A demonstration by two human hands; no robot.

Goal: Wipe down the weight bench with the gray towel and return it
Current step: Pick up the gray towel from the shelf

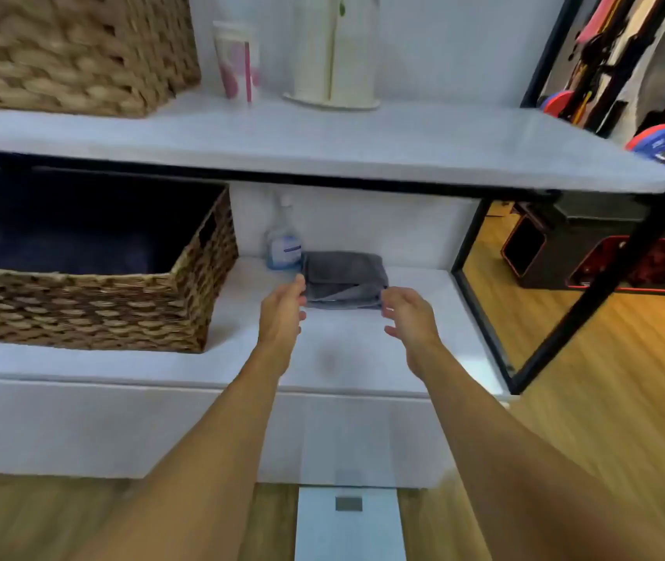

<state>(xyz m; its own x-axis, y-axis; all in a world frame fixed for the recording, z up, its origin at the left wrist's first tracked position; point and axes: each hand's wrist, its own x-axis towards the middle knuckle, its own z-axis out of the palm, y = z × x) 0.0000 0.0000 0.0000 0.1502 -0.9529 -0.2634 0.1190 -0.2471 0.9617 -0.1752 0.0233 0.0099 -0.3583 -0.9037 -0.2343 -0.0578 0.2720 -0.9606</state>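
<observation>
A folded gray towel [345,279] lies on the lower white shelf [347,358], near the back wall. My left hand [284,307] is at the towel's left edge, fingers apart and empty, its fingertips close to the cloth. My right hand [407,311] hovers at the towel's right front corner, fingers spread and curled, holding nothing. Whether either hand touches the towel I cannot tell. The weight bench is out of view.
A clear pump bottle [283,244] stands just left of the towel. A wicker basket [92,289] fills the shelf's left side. The upper shelf [322,143] overhangs, with another basket [72,50] and a tube [238,62]. A black frame [589,293] borders the right.
</observation>
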